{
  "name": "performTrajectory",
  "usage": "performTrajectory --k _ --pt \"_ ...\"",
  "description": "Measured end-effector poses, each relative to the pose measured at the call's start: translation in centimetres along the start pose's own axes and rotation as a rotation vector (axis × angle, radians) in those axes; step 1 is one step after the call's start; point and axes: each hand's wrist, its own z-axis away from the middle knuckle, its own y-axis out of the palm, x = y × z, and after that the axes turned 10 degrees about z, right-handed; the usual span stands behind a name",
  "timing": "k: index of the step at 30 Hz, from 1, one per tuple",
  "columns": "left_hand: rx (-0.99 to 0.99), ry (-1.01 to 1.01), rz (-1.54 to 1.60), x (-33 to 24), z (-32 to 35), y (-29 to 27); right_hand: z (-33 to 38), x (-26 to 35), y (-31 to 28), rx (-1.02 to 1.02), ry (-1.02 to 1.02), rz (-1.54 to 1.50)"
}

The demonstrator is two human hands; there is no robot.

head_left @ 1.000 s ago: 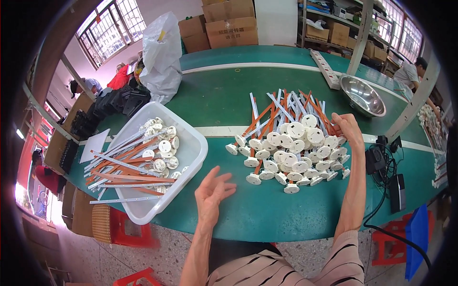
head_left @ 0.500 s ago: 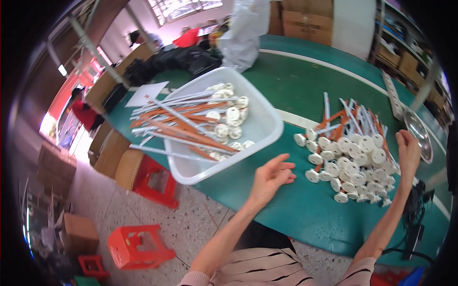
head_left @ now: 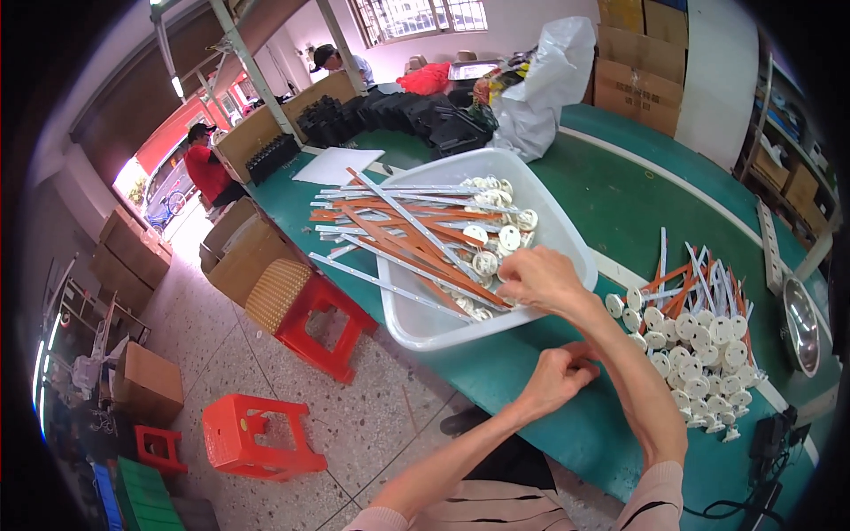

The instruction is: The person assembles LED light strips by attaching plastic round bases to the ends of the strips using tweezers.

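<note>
Sticks [head_left: 403, 237] in white tub [head_left: 567, 239] lie under right hand [head_left: 540, 279].

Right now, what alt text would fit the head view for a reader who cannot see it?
The right hand reaches over the rim of a white tub of orange and white rods with round white discs, while the left hand curls above the green table. A pile of similar parts lies to the right.
</note>
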Motion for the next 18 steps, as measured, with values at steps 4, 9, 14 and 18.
performTrajectory --k 4,9,14,18 --pt "0.027 -0.061 -0.05 -0.6 0.2 -0.2 -2.4 -0.1 2.7 0.297 0.042 0.298" --pt "-0.004 -0.05 -0.02 -1.4 0.3 -0.5 -2.9 0.2 3.6 0.282 0.076 0.262" --pt "0.009 -0.015 -0.1 -1.4 0.1 -0.5 -3.7 1.4 3.5 0.377 0.051 0.314" --pt "-0.005 0.014 -0.075 -1.2 0.2 -0.4 -3.2 1.6 2.9 0.241 0.061 0.263"
